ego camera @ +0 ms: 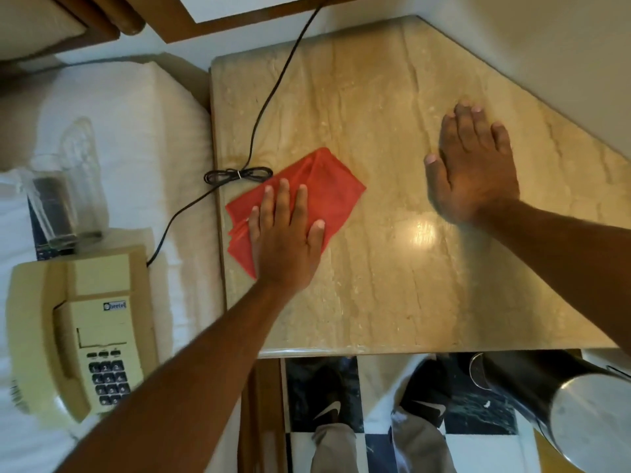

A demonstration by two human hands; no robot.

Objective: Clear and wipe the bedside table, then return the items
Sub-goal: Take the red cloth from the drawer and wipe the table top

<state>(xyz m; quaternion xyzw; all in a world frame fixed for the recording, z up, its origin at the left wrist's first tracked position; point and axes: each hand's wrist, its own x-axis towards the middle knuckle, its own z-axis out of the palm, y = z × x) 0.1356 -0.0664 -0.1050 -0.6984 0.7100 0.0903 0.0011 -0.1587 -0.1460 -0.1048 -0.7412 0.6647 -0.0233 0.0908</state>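
Note:
The bedside table has a beige marble top. A red cloth lies on its left part, and my left hand presses flat on it with fingers spread. My right hand rests flat on the bare marble to the right, fingers together, holding nothing. On the white bed at the left sit a cream telephone and a clear acrylic stand. The telephone's black cord runs across the table's left edge, with a bundled loop beside the cloth.
The white bed borders the table on the left. A shiny metal bin stands on the floor at the lower right. My shoes are on the black-and-white tiled floor in front of the table. Walls close the far right side.

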